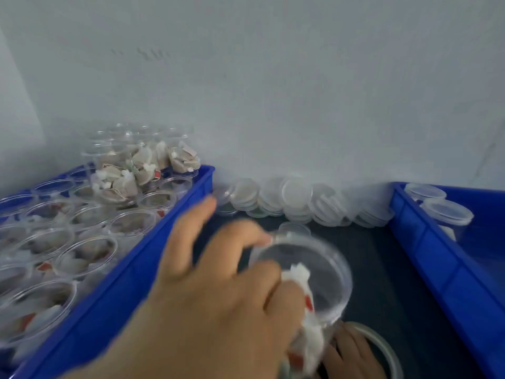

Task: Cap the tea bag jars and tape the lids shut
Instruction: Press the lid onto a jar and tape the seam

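Observation:
My left hand (218,291) reaches in from the lower left and grips a clear plastic jar (308,280) of white tea bags with red tags, tilted over the dark mat. The jar's round clear top faces up; motion blur hides whether a lid sits on it. Only part of my right hand (352,354) shows at the bottom edge, just under the jar, with its fingers curled at a ring-shaped tape roll (388,348). A heap of loose clear lids (295,198) lies along the wall behind.
On the left, a blue crate (153,255) holds several open jars of tea bags (84,250), with more stacked at its back. Another blue crate (426,242) on the right holds capped jars (445,212). A dark mat (382,269) lies between them, with a white wall behind.

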{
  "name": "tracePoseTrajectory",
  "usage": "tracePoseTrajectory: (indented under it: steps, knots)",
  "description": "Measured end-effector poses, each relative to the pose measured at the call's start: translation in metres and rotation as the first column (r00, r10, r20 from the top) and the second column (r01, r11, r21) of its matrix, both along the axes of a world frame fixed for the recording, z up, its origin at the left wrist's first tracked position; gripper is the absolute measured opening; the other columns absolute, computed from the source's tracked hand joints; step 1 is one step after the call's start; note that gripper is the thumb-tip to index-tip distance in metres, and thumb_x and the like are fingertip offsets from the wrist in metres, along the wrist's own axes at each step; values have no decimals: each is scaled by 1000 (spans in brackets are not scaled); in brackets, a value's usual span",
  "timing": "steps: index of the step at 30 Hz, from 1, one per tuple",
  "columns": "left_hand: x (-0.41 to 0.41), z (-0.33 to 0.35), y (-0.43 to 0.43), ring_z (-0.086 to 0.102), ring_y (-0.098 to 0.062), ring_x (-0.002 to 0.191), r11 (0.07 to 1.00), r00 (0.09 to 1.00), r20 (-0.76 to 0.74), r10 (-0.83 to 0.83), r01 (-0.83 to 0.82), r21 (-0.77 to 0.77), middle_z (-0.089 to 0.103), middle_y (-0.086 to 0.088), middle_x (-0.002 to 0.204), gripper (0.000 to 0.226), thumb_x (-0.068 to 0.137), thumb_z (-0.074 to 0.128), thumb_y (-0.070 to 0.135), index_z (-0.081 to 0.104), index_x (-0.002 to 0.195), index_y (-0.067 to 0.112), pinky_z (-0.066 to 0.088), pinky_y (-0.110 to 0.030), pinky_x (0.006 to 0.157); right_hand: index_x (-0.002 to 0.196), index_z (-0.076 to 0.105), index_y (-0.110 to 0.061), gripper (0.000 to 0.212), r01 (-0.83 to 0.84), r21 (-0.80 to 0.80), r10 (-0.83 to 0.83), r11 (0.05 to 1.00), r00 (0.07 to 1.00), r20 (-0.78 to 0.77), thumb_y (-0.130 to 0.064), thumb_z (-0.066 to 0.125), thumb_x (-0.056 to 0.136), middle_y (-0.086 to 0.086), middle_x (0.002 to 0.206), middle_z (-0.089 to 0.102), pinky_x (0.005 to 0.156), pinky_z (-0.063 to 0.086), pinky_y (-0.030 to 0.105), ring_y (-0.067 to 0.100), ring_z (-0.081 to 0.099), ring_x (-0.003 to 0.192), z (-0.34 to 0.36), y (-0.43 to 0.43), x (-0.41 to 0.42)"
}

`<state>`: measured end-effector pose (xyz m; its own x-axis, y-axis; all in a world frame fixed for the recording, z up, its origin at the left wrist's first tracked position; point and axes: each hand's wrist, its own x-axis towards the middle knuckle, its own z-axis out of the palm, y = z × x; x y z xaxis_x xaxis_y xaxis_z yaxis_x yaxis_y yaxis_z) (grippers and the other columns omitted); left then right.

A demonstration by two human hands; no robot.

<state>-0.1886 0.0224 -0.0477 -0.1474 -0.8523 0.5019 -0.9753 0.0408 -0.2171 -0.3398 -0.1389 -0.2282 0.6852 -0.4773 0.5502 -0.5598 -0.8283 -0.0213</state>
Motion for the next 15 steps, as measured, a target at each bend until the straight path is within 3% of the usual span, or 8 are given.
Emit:
tracePoseTrajectory:
  steps: [2,4,6,9,11,13,14,15]
  knots:
    - [-4,-18,0,64,-33,117,934,991,-63,119,-90,347,69,16,87,18,71,62,48,63,78,32,18,-70,113,73,80,-28,39,34,87,-26,996,995,-98,-45,94,41,0,94,76,101,20,14,25,74,89,-2,-2,-6]
    - [-5,-32,-25,30,-33,150,783,933,-91,348,-236,576,55,17,133,32,86,62,48,55,114,36,-2,-83,107,70,76,-39,48,81,136,-63,987,990,-129,-52,92,27,-10,96,76,100,30,30,12,71,102,7,3,-8]
    - [10,-62,-42,5,-21,156,749,913,-119,391,-241,617,27,15,155,42,98,55,41,35,135,40,-11,-76,112,71,77,-35,27,40,113,-38,993,999,-22,-40,80,45,-8,101,75,108,20,36,5,55,124,16,10,-8]
    - [25,-91,-57,18,-17,150,787,895,-194,402,-229,573,26,15,154,51,97,59,36,33,141,41,1,-63,122,98,74,-34,43,107,208,-118,972,992,44,-20,75,58,-13,123,66,113,18,33,9,57,124,39,11,-5]
    - [25,-96,-60,35,-19,143,849,893,-265,365,-202,488,36,12,148,58,89,71,36,42,139,39,21,-61,121,132,48,-45,63,145,308,-152,940,988,-1,-26,72,77,-30,146,33,120,2,23,-6,24,140,59,-2,7]
    - [27,-107,-61,67,-22,106,931,914,-315,256,-146,335,62,3,120,70,55,97,34,66,118,30,60,-53,84,144,27,-47,61,119,434,-174,893,981,88,-31,56,93,-30,151,20,116,1,23,-7,9,142,75,-28,25]
    - [29,-117,-61,72,-20,86,971,907,-381,179,-101,217,67,0,109,81,38,102,33,67,111,29,62,-36,67,146,27,-44,60,100,489,-193,866,971,143,-31,54,94,-24,152,23,115,10,23,-2,14,142,80,-45,37]
    - [30,-124,-62,71,-19,79,991,890,-443,105,-57,121,66,-3,109,93,29,103,32,63,113,30,56,-21,63,147,28,-40,59,91,526,-210,846,963,171,-31,54,95,-18,152,27,114,19,26,4,20,142,85,-63,50]
